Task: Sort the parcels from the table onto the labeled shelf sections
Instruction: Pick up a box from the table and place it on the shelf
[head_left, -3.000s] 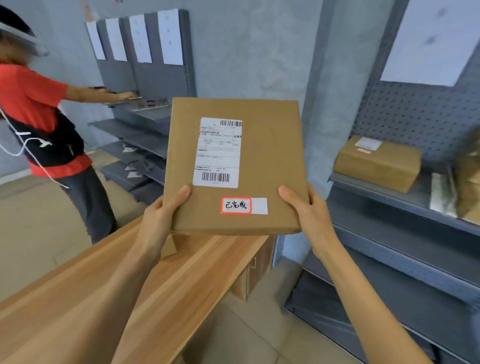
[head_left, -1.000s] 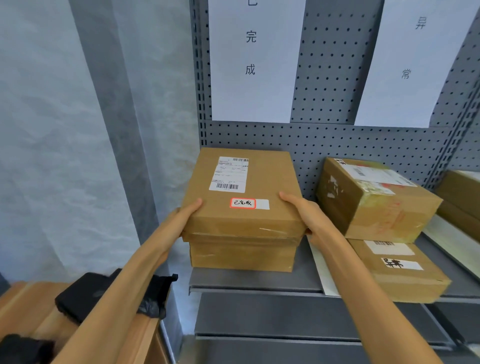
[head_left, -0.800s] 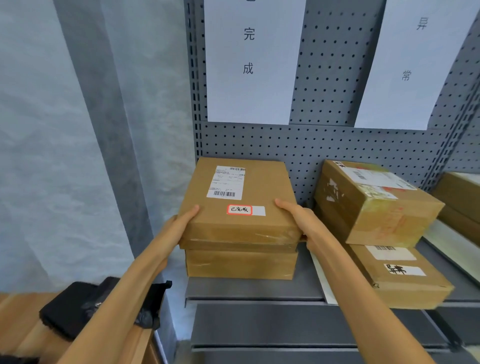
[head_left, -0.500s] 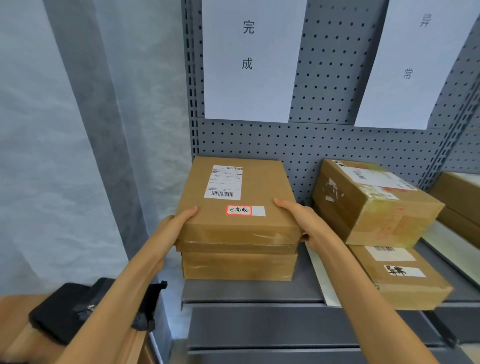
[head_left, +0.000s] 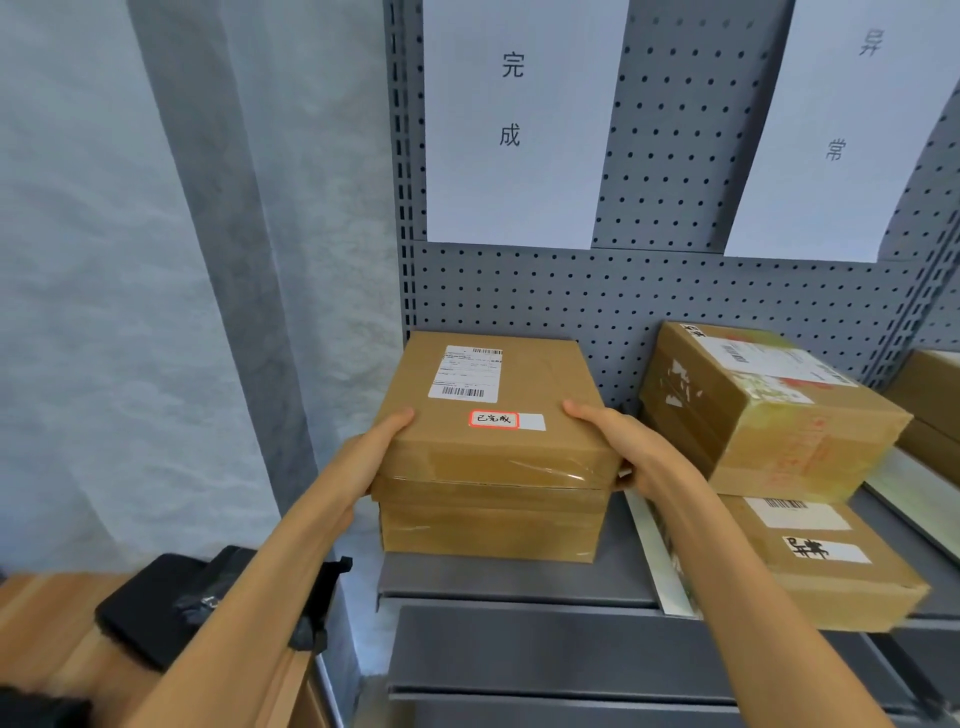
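Fingers (head_left: 402, 418) of the left hand (head_left: 371, 454) and right hand (head_left: 618, 441) are gripping the parcel (head_left: 493, 410) by its near corners; it is lying on another box (head_left: 491, 525) on the shelf (head_left: 519, 582), under the 完成 sign (head_left: 511, 119).

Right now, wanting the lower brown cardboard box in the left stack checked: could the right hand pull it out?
Probably not: the right hand grips the top labelled box, which rests on the lower box.

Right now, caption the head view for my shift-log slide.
Both hands, left and right, set the labeled parcel atop another box on the shelf.
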